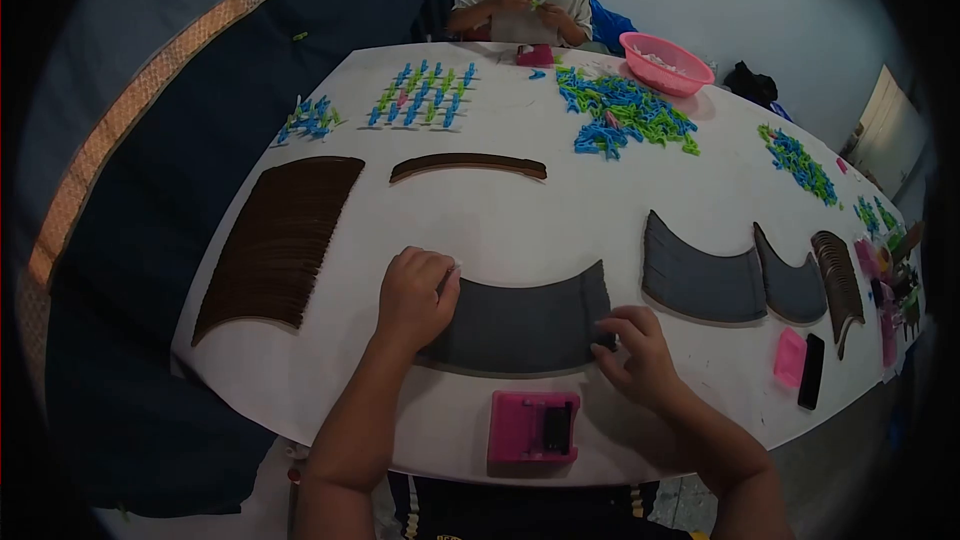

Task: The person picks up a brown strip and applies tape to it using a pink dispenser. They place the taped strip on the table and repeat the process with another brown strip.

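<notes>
A dark grey stack of thin curved strips (520, 328) lies fanned out on the table in front of me. My left hand (415, 292) is closed at its left end, with a bit of something white (457, 268) showing at the fingertips. At the right end, my right hand (637, 352) has its thumb and fingers bent around a small dark piece (603, 339); I cannot tell what this piece is. Nearer to me than the stack sits a pink box (510, 427) with a black block (558, 428) in it.
Brown curved strips lie in a wide stack (285, 240) at left and a narrow one (468, 167) behind. More grey stacks (700, 275) are at right, near a pink case (790, 357). Blue and green clips (630, 105) fill the back; a person (530, 0) handles one beside a pink basin (668, 80).
</notes>
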Tool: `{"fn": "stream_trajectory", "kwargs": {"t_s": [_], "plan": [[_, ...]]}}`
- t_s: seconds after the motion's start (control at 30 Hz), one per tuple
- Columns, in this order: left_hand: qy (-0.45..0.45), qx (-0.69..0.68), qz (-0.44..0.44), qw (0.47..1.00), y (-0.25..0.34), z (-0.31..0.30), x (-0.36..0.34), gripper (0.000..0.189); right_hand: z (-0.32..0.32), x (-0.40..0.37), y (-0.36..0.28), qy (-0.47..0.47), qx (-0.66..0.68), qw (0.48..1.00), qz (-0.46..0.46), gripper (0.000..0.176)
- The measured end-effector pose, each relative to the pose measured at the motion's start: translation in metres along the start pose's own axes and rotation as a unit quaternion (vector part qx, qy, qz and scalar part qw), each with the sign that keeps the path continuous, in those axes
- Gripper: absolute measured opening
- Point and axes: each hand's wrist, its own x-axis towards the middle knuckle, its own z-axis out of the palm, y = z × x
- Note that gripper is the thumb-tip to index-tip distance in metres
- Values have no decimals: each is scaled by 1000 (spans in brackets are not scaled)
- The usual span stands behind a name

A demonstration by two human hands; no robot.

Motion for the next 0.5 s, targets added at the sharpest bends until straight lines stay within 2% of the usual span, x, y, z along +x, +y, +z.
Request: {"fn": "stream_trajectory", "kwargs": {"t_s": [0.1,0.23,0.27,0.33,0.5], "plan": [[25,33,38,998,-1,0,4,8,12,58,8,7,-11,999,50,40],[15,30,47,998,2,2,1,8,65,143,72,-51,-99,982,153,52],[13,33,54,998,4,1,1,8,70,159,75,-49,-101,981,155,52],[12,35,63,997,6,1,2,8,80,187,73,-129,-161,949,237,67],[-1,41,81,996,6,4,4,10,92,205,70,-128,-156,946,252,70]]}}
